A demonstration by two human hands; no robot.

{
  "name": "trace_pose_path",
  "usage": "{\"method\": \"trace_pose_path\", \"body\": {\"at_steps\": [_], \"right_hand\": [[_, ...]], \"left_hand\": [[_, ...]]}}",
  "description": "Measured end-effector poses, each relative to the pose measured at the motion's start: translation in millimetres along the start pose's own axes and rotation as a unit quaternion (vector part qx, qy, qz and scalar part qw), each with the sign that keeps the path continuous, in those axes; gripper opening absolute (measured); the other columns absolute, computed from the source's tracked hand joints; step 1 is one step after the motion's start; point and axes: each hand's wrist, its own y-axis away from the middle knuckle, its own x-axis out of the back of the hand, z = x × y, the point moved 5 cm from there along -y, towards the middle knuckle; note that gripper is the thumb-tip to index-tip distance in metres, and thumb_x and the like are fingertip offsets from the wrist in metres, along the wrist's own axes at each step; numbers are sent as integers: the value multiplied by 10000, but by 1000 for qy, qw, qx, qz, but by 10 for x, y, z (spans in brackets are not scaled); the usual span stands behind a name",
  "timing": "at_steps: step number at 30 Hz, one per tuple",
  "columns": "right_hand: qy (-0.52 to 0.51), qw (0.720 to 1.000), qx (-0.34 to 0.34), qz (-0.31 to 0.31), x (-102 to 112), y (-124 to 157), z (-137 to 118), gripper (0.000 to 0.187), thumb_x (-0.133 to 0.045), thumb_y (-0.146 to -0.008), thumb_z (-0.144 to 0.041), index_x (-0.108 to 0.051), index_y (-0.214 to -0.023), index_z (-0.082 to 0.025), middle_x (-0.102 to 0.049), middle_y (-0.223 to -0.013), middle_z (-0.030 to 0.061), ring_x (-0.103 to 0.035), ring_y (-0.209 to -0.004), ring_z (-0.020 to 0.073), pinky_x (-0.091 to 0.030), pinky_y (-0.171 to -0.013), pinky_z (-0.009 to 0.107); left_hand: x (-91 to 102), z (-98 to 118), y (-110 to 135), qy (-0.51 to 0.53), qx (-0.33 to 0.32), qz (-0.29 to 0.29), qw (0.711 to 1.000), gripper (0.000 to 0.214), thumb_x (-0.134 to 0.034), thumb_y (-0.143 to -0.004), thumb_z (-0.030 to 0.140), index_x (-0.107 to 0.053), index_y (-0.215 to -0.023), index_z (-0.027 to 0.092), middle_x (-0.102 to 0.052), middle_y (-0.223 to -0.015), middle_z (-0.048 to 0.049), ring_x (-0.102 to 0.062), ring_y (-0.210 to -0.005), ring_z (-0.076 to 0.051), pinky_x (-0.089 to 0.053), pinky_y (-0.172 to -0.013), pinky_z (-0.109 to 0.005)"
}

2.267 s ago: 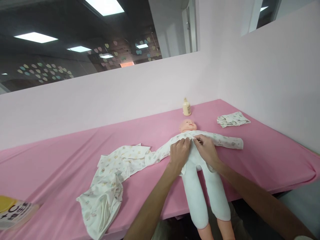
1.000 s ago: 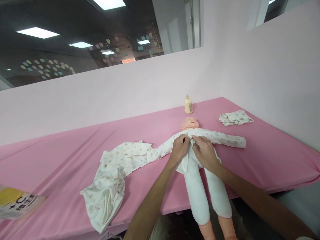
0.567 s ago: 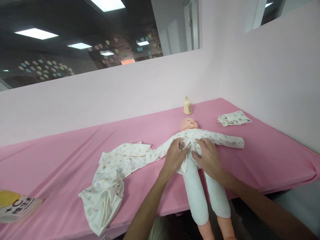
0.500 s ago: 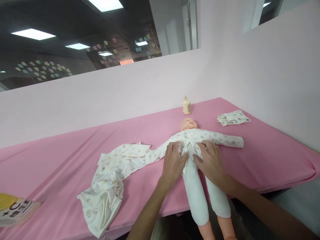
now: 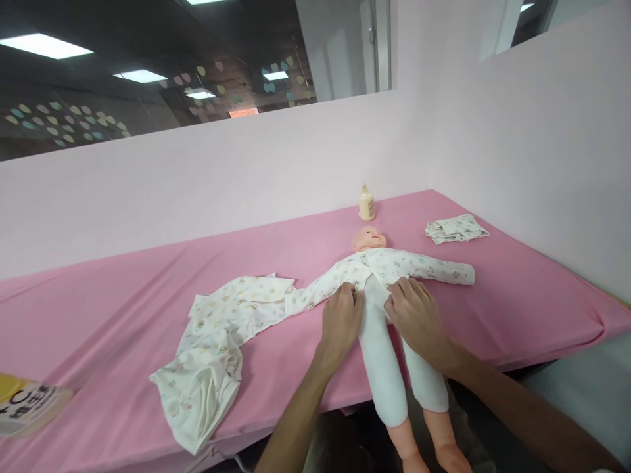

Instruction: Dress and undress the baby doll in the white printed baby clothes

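A baby doll lies on its back on the pink-covered table, its lower legs reaching past the front edge. It wears a white printed baby shirt whose front panels part over the white body. With fingers curled, my left hand grips the shirt's front edge on the left side of the belly. My right hand is closed on the opposite edge, on the right side. The doll's arms are spread inside the long sleeves. Beside the left sleeve's end lies a crumpled white printed garment.
A cream pump bottle stands behind the doll's head. Folded printed cloth lies at the right back. At the left front a container with a yellow part is partly cut off. A pale wall rises behind the pink table cover.
My fingers have closed on the shirt's two front edges and spread them apart, baring more of the doll's white belly. The camera view has shifted slightly.
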Motion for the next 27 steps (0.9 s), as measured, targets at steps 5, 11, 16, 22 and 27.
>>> {"method": "trace_pose_path", "body": {"at_steps": [5,11,16,22,27], "right_hand": [[-164,984,-73,24,25,-69,113,175,-435,-829,-109,-545,-735,-207,-597,-754,59,-530,-727,206,-421,-656,341],[-307,933,-184,26,68,-44,192,138,-445,-854,-242,-563,-789,-212,-629,-760,17,-560,-677,173,-422,-611,301],[-322,926,-196,31,-2,-43,199,182,-451,-873,-297,-606,-835,-210,-665,-766,29,-594,-708,194,-437,-637,317],[-322,922,-215,19,-17,-102,170,174,-469,-862,-263,-636,-857,-214,-702,-828,42,-625,-784,218,-462,-695,348],[-316,931,-178,42,21,-58,83,173,-464,-881,-230,-631,-841,-210,-690,-847,51,-621,-820,213,-472,-747,359]], "left_hand": [[46,67,19,19,-18,44,999,129,-450,-834,184,-422,-708,191,-536,-725,12,-434,-632,-128,-295,-569,-257],[-13,201,106,-31,-108,130,985,93,-471,-883,179,-564,-890,175,-613,-870,-31,-546,-785,-158,-380,-663,-271],[-134,312,118,-146,-195,104,964,195,-398,-925,129,-589,-906,163,-627,-836,-47,-554,-748,-169,-360,-627,-287],[-158,395,137,-151,-223,118,956,149,-434,-902,103,-566,-876,168,-620,-816,-45,-553,-745,-172,-357,-621,-289],[-205,401,152,-131,-232,137,954,152,-456,-844,49,-545,-844,173,-606,-793,-39,-535,-728,-172,-360,-618,-287]]}}
